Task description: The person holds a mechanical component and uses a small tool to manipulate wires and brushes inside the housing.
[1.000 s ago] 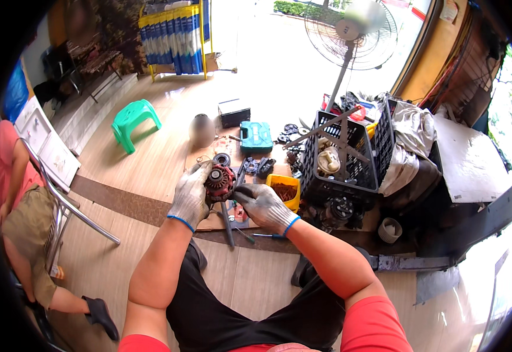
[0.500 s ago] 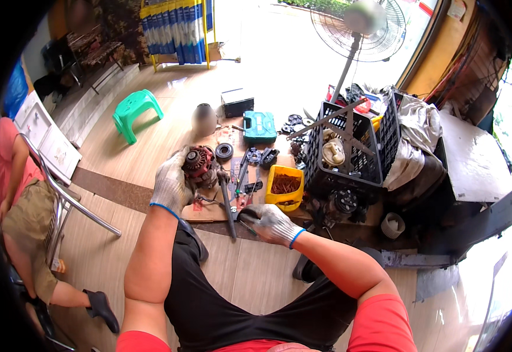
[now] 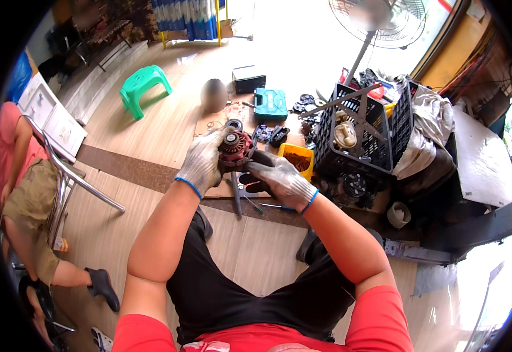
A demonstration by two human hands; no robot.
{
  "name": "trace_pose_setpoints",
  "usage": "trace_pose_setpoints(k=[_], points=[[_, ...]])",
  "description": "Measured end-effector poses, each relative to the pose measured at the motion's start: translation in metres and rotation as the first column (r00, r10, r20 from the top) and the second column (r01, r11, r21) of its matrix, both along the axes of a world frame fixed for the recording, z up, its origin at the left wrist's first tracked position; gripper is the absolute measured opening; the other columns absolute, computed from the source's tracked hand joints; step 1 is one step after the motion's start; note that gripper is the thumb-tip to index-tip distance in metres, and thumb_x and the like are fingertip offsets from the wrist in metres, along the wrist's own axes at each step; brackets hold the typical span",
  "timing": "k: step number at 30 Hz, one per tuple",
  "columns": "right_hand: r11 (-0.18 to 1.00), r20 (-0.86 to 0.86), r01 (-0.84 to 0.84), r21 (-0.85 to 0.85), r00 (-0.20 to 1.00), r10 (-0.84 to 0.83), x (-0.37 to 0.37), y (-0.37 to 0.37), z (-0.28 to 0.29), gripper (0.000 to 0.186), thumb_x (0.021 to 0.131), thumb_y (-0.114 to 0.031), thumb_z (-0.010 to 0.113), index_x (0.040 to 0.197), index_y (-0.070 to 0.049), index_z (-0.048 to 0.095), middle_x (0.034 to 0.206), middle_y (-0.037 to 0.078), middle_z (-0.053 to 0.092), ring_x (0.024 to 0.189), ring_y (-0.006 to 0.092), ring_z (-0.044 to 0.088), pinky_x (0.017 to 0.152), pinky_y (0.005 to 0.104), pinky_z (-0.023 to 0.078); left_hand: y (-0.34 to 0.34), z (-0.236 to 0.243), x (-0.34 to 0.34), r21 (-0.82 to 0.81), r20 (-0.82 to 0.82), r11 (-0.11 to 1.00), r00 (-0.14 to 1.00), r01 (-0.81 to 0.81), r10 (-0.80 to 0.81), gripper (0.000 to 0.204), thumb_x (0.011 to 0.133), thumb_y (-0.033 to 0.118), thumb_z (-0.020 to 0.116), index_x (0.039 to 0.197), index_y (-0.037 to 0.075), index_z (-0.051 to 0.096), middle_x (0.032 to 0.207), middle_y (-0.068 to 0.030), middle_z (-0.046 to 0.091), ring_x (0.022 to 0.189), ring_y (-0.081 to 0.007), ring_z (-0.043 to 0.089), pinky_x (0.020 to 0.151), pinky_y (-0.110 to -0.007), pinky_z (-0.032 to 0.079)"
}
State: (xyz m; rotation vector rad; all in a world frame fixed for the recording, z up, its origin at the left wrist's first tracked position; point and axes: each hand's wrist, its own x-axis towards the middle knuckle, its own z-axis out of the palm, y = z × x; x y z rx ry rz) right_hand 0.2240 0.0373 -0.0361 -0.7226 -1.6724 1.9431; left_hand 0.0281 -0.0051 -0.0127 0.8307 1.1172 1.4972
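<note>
In front of me, above the cardboard, a red motor [image 3: 236, 151] with a finned round top is held up between both hands. My left hand [image 3: 204, 157], in a white knit glove with a dark palm, is closed round its left side. Gloved the same way, my right hand [image 3: 282, 179] has its fingers against the motor's right side; the lower fingertips are partly curled under. Below the motor a dark bar [image 3: 236, 196] lies on the cardboard. A thin blue tool [image 3: 278, 206] lies just under my right wrist.
Beyond lie a black ring [image 3: 234, 124], a teal case [image 3: 270, 104], a yellow container [image 3: 304, 157] of rusty pieces and loose dark parts [image 3: 278, 135]. A black crate [image 3: 349, 158] stands right, a green stool [image 3: 146, 84] far left. Another person [image 3: 30, 182] is at the left edge.
My right hand has moved up from beside the dark bar to the motor. The left hand and motor have shifted right. The whole view has tilted slightly, moving the surroundings up and right.
</note>
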Motion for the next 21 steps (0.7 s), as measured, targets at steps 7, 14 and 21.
trace_pose_setpoints(k=[7,14,21], points=[[0.949,0.044,-0.023,0.316,0.999,0.009,-0.007,0.008,-0.015,0.021,0.101,-0.016,0.059,0.113,0.000,0.068,0.088,0.003,0.066,0.071,0.0101,0.060,0.062,0.0243,0.049,0.000,-0.002,-0.010,-0.147,0.285,0.989,0.958,0.010,0.033,0.027,0.105,0.021,0.052,0.120,-0.001,0.059,0.104,-0.0154,0.070,0.088,-0.0276,0.073,0.072,-0.041,0.066],[0.872,0.209,0.076,0.484,0.958,-0.199,0.004,-0.001,0.011,0.027,0.098,-0.020,0.060,0.116,-0.002,0.069,0.099,0.022,0.071,0.086,0.0346,0.069,0.075,0.0388,0.054,-0.012,0.019,-0.005,-0.171,0.184,0.983,0.982,0.062,-0.030,0.028,0.104,0.023,0.054,0.118,0.000,0.063,0.104,-0.0133,0.071,0.087,-0.0221,0.073,0.064,-0.036,0.064],[0.664,0.170,0.158,0.731,0.900,-0.402,0.014,-0.004,0.025,0.022,0.097,-0.024,0.062,0.110,-0.008,0.071,0.087,0.021,0.070,0.075,0.0368,0.069,0.065,0.0429,0.053,-0.010,0.015,-0.001,-0.102,-0.205,0.994,0.979,-0.044,0.023,0.030,0.105,0.025,0.055,0.117,0.000,0.064,0.103,-0.0094,0.070,0.086,-0.0149,0.071,0.071,-0.029,0.062]])
